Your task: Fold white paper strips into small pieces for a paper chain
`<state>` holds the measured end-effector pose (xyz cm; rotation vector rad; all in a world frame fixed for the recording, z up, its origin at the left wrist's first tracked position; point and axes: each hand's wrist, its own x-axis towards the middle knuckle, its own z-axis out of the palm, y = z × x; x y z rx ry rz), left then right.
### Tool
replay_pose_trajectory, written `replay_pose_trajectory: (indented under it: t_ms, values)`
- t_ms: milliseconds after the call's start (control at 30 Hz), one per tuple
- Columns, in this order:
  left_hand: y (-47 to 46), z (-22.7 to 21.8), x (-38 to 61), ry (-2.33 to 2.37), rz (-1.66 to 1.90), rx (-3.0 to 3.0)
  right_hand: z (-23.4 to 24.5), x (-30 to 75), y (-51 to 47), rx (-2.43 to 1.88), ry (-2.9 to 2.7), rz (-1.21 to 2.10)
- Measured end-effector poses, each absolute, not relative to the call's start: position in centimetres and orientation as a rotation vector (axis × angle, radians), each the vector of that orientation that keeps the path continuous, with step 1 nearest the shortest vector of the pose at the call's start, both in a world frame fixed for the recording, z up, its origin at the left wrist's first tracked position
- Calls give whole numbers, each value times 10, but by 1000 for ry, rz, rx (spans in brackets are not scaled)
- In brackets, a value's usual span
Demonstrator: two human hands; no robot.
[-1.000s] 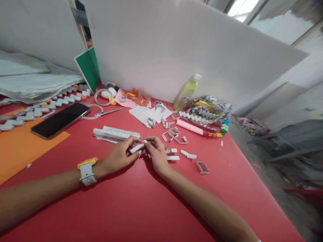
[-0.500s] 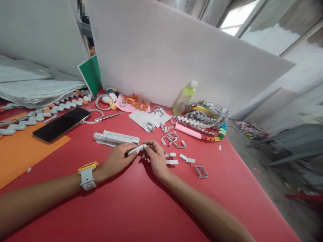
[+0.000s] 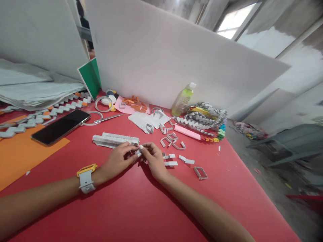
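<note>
My left hand point(image 3: 118, 160) and my right hand point(image 3: 153, 158) meet over the red table point(image 3: 131, 208), fingertips pinched together on a small folded grey paper strip point(image 3: 137, 153) that is mostly hidden between them. A white and yellow watch point(image 3: 85, 177) sits on my left wrist. Just behind my hands lies a stack of long grey paper strips point(image 3: 114, 139). To the right of my right hand lie several folded grey paper pieces point(image 3: 174, 144) and a closed folded link point(image 3: 200, 172).
A black phone point(image 3: 60, 126) rests on orange paper point(image 3: 17, 151) at the left. Scissors point(image 3: 101, 117), tape rolls point(image 3: 106, 99), a green bottle point(image 3: 182, 99), a pink strip point(image 3: 187, 131) and a heap of woven paper chain point(image 3: 204, 116) stand further back. The table edge drops off at the right.
The strip, held out long between the fingertips before, is now folded shorter and mostly covered by both hands. The view has shifted slightly.
</note>
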<state>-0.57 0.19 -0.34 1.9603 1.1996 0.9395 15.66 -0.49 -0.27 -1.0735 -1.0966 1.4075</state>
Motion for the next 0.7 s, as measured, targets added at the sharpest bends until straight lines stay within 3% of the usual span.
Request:
replay_pose_trajectory:
  t_ms: [700]
  values:
    - [-5, 5, -3, 1138, 1032, 1825, -1, 157, -6, -1063, -1206, 1402]
